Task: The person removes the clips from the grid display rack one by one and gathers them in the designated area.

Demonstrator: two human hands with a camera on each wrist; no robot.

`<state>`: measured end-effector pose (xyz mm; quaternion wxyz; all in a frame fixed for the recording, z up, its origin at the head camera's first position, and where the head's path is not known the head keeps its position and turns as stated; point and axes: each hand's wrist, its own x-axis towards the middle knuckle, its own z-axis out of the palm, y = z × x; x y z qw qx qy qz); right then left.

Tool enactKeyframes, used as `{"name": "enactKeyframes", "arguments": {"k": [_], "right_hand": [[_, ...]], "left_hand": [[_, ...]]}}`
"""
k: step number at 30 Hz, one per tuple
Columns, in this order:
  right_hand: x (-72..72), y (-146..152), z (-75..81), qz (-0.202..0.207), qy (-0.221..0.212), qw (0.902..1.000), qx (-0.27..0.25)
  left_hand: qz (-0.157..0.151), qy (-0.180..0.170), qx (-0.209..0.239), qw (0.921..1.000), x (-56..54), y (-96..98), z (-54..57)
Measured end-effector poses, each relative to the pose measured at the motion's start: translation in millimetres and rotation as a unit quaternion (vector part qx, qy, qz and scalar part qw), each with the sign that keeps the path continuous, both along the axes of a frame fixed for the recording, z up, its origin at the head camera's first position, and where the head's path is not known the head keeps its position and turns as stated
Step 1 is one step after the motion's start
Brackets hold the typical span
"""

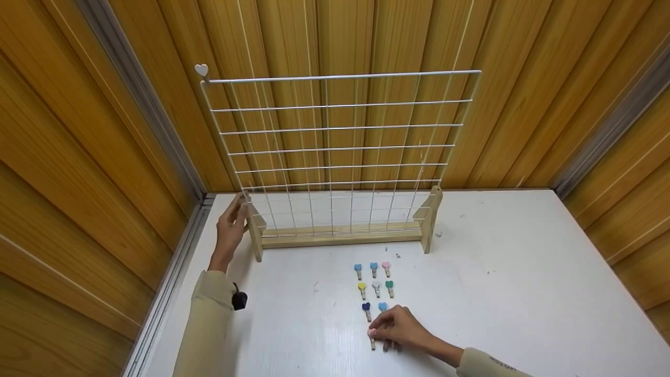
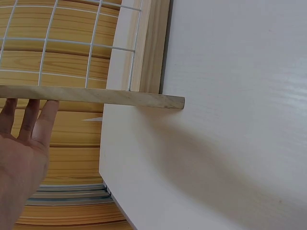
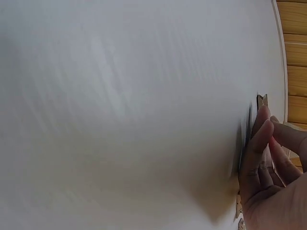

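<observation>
My right hand [image 1: 402, 329] pinches a small clothespin with a pink heart [image 1: 372, 333] close over the white table. In the right wrist view, the wooden end of the clothespin [image 3: 262, 100] sticks out past the fingertips. My left hand [image 1: 232, 228] touches the left post [image 1: 255, 230] of a wooden stand that carries a white wire grid [image 1: 340, 128]. Its straight fingers [image 2: 44, 123] rest against the post's outer side in the left wrist view; the thumb is hidden there. A white heart clothespin [image 1: 201, 69] stands on the grid's top left corner.
Ahead of the right hand, several heart clothespins lie in rows, among them a yellow one [image 1: 361, 287], a green one [image 1: 389, 285] and a dark blue one [image 1: 366, 307]. Part of another shows under the hand. Wood-panelled walls [image 1: 617, 157] enclose the table [image 1: 502, 293].
</observation>
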<state>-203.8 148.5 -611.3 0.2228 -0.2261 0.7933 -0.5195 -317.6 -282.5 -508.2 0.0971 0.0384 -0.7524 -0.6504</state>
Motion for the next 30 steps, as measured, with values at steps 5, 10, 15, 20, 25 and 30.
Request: {"name": "enactKeyframes", "arguments": {"k": [5,10,15,20,25,30], "right_hand": [[0.2,-1,-0.1,-0.004,-0.001,1.0000,0.002],[-0.7,-2,-0.4,-0.010,0.007,0.9999,0.009],[-1.7,-2,-0.1,-0.012,0.011,0.9998,0.010],[-5.1,-2,2.9,-0.014,0.045,0.9984,0.031],[-15.4,0,15.8,-0.009,0.074,0.9964,0.041],[-36.0,0,44.4,-0.003,0.101,0.9939,0.044]], "left_hand": [[0.000,0.003,-0.003,1.0000,0.8,0.1,0.3],[-0.003,0.003,-0.003,1.0000,0.9,0.0,-0.3],[0.000,0.000,0.001,1.0000,-0.1,0.2,-1.6],[0.001,-0.001,0.000,1.0000,-0.4,0.6,-0.6],[-0.004,-0.002,-0.001,1.0000,1.4,1.5,2.0],[0.003,-0.009,-0.001,1.0000,0.8,1.4,1.2]]}}
